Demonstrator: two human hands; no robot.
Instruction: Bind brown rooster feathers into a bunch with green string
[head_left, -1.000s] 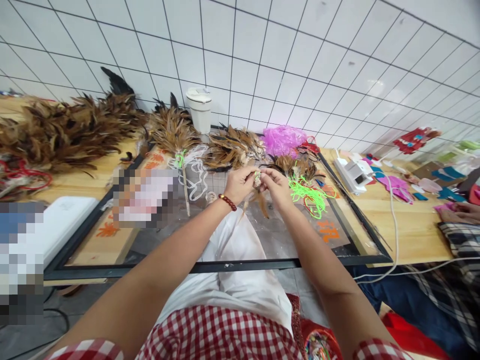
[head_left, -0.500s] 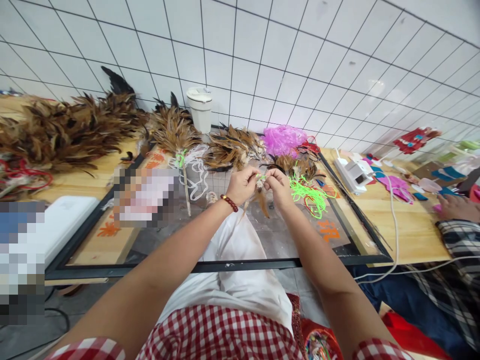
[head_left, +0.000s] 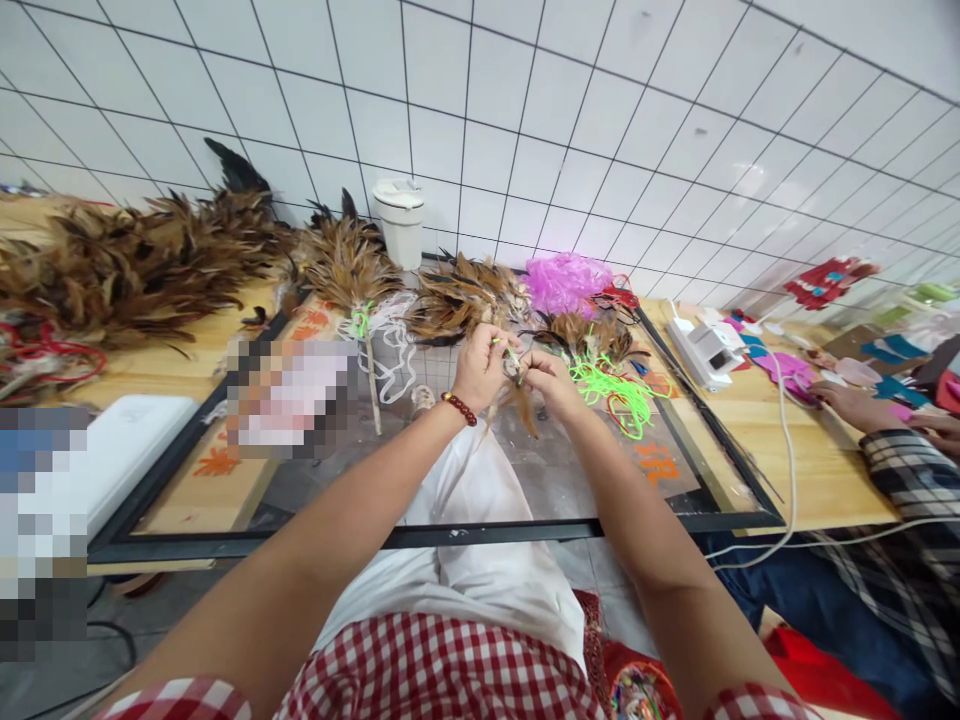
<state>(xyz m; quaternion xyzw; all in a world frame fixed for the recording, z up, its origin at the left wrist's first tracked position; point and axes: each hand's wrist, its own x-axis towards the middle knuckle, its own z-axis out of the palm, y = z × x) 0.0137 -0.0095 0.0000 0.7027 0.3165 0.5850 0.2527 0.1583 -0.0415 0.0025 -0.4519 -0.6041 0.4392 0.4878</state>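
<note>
In the head view, the person is holding both hands up over a glass panel (head_left: pixel 540 470) in a black frame that is lying on the wooden table (head_left: pixel 825 455). The left hand (head_left: pixel 478 366) is curling into a loose fist, its fingers pressing together on a thin green cord (head_left: pixel 501 343) that is running across to the other hand. A bead bracelet (head_left: pixel 457 408) is sitting on that wrist. The right hand (head_left: pixel 553 385) is pinching the top of a small feather tuft (head_left: pixel 520 404), thumb and fingers clamping it tight. The tuft is hanging in the air between the two hands, just above the glass, with its brown tips pointing down. The hands are almost touching each other.

Just to the right of the right hand, a cord pile (head_left: pixel 613 388) of neon green is lying on the panel, with a pink bundle (head_left: pixel 568 281) behind it. A feather duster (head_left: pixel 351 265) on a stick is lying to the left of the hands, beside loose white loops (head_left: pixel 391 342). A white cup (head_left: pixel 400 220) is standing against the tiled wall. A big feather heap (head_left: pixel 142 262) is covering the table's far left end, and a white box (head_left: pixel 139 430) is lying nearer. At the right edge, a co-worker's hand (head_left: pixel 851 405) in a plaid sleeve is resting on the table near a white device (head_left: pixel 705 350).
</note>
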